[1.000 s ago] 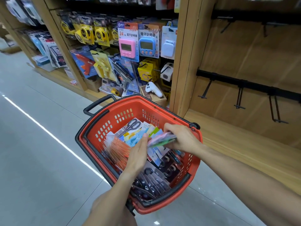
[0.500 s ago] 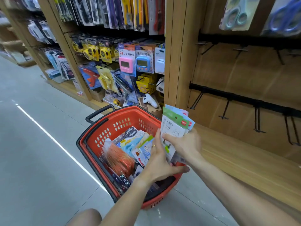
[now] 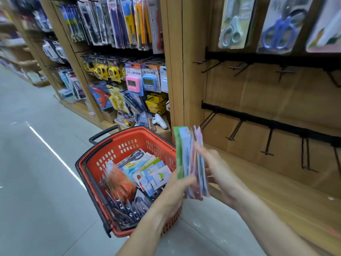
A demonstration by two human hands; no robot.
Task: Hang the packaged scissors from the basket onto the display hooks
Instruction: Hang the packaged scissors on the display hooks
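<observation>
Holding a fanned stack of packaged scissors [image 3: 190, 161] upright betw. both hands, a person stands at a shop display. Left hand [image 3: 177, 189] has its thumb and fingers curled onto the bottom edge of the stack; right hand [image 3: 215, 169] sits against the stack's far side, motion-blurred, so how far its fingers close can't be told. The stack is above the right rim of a red basket [image 3: 129, 139], which sits on the grey floor [image 3: 36, 182] w/ black handles. Inside the basket: more carded scissors, incl. an orange-handled bunch [image 3: 120, 182] at left, pale blue and white cards [image 3: 153, 174] in the middle, dark-handled packs [image 3: 129, 209] at the near end.

Right of the basket, a wooden shelf [image 3: 276, 191] runs under a lower rail of bare black display hooks [image 3: 267, 143]. Above it, a second rail of hooks [image 3: 239, 68], also bare. Higher still hang carded scissors, one grey-handled [image 3: 233, 24], one blue-handled [image 3: 278, 30]. Left of the wooden upright: timers [image 3: 142, 78], yellow tape measures [image 3: 103, 68] and other hung goods.
</observation>
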